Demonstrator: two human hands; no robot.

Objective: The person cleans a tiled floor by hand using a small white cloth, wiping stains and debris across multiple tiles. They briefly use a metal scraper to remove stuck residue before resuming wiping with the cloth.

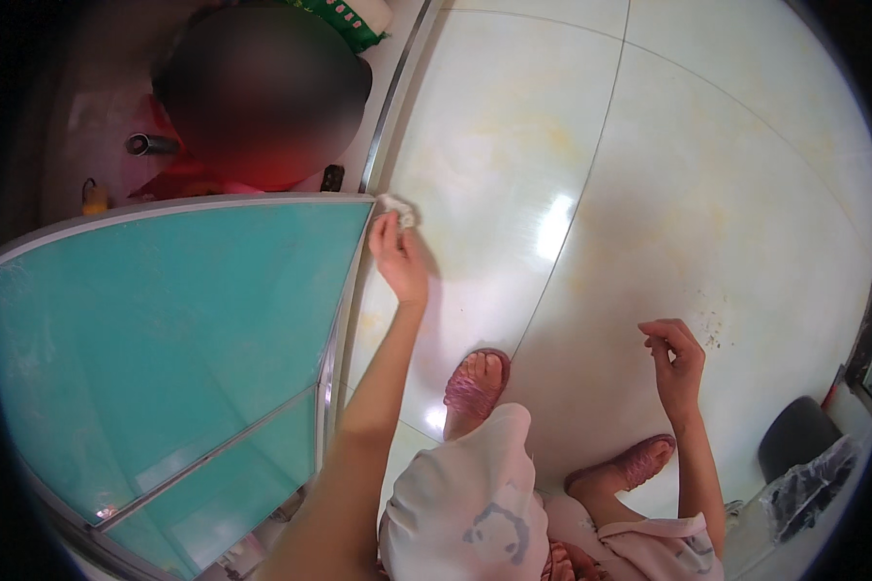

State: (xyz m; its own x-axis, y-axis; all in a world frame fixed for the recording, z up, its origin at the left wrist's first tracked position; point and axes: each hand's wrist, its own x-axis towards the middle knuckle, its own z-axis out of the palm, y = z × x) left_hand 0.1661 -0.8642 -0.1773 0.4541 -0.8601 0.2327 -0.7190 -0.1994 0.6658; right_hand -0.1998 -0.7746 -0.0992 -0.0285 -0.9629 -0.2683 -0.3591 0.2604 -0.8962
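My left hand [400, 265] reaches forward and pinches a crumpled whitish cloth or tissue [398, 210] at the far right corner of a framed teal glass panel [182, 327]. The cloth is beside the panel's pale metal frame [276, 199]; whether it touches the frame I cannot tell. Over the tiled floor [494, 181], my right hand [676, 356] hangs away from the panel. It holds nothing I can see, and its fingers are loosely curled.
Beyond the panel is a blurred dark shape with red cloth [196, 180], perhaps a person. A dark cylinder [152, 144] lies beside it. My feet wear pink slippers [476, 385]. At right are a dark rounded seat or backrest [796, 439] and clear plastic film [806, 490].
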